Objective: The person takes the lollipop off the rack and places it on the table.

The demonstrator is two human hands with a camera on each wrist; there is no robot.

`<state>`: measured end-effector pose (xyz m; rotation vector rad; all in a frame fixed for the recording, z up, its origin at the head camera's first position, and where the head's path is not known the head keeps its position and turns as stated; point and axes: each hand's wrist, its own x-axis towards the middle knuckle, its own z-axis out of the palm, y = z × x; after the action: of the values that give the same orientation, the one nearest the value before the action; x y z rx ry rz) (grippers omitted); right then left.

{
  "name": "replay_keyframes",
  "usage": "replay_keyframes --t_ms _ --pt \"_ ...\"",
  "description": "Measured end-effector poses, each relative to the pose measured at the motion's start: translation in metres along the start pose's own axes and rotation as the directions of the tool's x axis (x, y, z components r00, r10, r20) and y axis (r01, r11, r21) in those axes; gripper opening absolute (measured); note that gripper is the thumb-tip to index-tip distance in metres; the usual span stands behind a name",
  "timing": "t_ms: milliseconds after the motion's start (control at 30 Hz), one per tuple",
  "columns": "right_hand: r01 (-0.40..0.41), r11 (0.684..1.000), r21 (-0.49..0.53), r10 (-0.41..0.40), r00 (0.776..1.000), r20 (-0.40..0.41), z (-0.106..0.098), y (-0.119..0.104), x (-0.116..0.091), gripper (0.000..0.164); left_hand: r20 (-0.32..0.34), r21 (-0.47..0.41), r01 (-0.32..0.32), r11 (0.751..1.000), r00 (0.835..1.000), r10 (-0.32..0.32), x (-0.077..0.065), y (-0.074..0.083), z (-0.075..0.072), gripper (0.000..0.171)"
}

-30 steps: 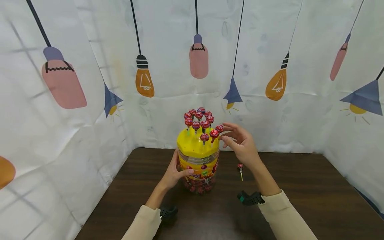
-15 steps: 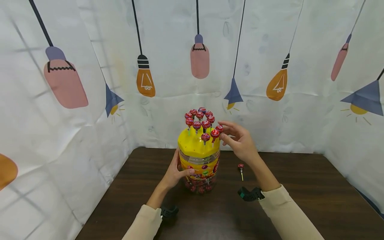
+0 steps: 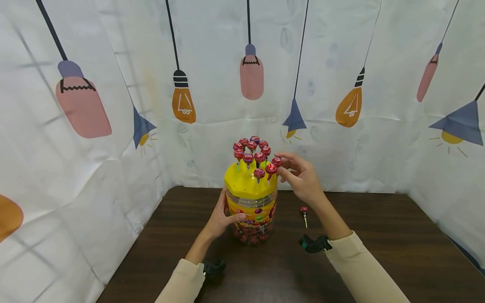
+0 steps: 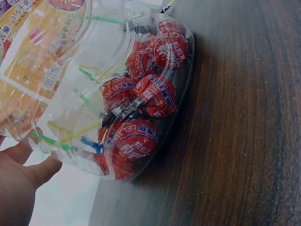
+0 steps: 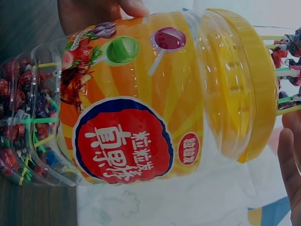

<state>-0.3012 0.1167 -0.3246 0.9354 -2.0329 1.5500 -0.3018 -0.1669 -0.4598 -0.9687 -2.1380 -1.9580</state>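
Only the head view shows the loose lollipop (image 3: 304, 210) on the table (image 3: 382, 227), its stick toward the person. The left wrist view reveals a barcode (image 4: 51, 76) and red-wrapped sweets (image 4: 156, 97) in the clear base; the right wrist view shows a red emblem (image 5: 123, 141). The jar (image 3: 261, 215) stands on the table, long axis vertical, yellow lid (image 3: 242, 187) up. The left hand (image 3: 219, 219) has its grip around the jar's side. The right hand (image 3: 302, 180) has a narrow grip about the edge lollipop (image 3: 277, 161); whether it pinches, I cannot tell.

A lollipop (image 3: 305, 215) lies right of the jar (image 3: 251, 204), perhaps slightly behind it.
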Motion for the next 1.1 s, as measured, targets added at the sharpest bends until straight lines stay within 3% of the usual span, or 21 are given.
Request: replay_keyframes --t_ms 500,1100 --pt "0.048 0.998 0.032 -0.044 0.994 -0.097 -0.003 -0.002 0.004 0.035 -0.008 -0.002 0.018 1.0 1.0 -0.018 -0.002 0.002 0.0 0.095" --pt "-0.068 0.992 0.105 0.078 0.992 -0.096 -0.022 0.023 -0.019 0.034 -0.002 0.01 0.006 1.0 1.0 -0.006 0.0 -0.001 0.0 0.094"
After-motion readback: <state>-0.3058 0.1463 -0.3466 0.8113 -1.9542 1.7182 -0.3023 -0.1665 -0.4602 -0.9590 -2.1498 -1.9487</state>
